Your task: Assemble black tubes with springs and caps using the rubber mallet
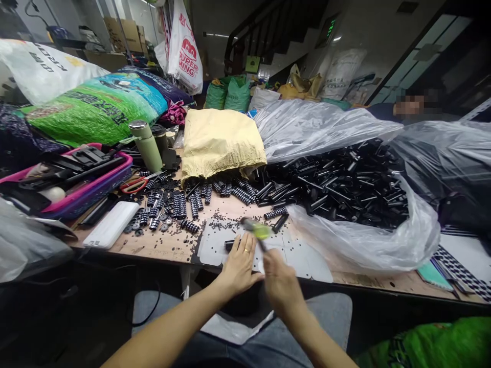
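Observation:
My left hand [240, 263] lies with its fingers stretched out over a dark cylindrical piece, pressing it to a grey mat [215, 245]. One black end of that piece [229, 245] shows beside the fingers; the rest is hidden. My right hand [282, 283] is closed around the handle of a hammer [260, 231], whose yellow-green and dark head is blurred just beyond my left fingers. Tiny black rings [220, 225] are scattered on the mat. A ridged black roller [275, 213] and a smooth black tube [280, 223] lie near the hammer.
A large pile of black parts [345, 179] spills from clear plastic at right. A yellow sack [222, 140], ridged rollers [179, 205], scissors [134, 185], a white power bank [112, 225], a green flask [147, 145] and a pink basket [126, 166] stand around. Someone sits at far right.

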Demonstrator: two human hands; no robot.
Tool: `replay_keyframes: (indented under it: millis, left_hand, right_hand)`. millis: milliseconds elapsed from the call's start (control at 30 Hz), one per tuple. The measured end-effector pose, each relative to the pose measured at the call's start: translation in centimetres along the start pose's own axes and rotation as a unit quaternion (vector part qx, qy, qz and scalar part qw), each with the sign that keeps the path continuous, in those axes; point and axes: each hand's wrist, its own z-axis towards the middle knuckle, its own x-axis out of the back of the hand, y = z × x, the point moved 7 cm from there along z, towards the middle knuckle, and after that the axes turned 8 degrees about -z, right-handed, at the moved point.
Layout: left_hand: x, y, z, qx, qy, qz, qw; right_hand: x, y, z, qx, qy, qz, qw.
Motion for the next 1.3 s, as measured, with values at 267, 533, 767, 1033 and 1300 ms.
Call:
replay_keyframes:
  millis: [267,533,767,1033,1300]
  left_hand:
    - [2.1,-1.8,0.9,0.057,-0.029,-0.121,0.991]
    - [3.2,0.2,8.5,0.096,0.012,-0.151,0.984]
    - [-0.7,1.2,16.1,0.101,-0.041,-0.118,0.987]
    - [3.0,3.7,8.4,-0.081,0.125,-0.252,0.956]
    - [2.7,2.6,11.2,-0.063,0.114,-0.229,0.965]
  right_hand:
    - [-1.9,3.0,1.2,-0.030,-0.073,-0.132,0.988]
    - [-1.7,11.5,0.8,-0.095,-0.019,-0.221,0.970]
    - [0.1,13.3,0.8,-0.121,0.115,0.065,0.984]
    - [-1.1,11.1,2.3,-0.124,-0.104,0.648,0.745]
    - [-0.2,12.5,2.1,-0.140,-0.054,0.589,0.794]
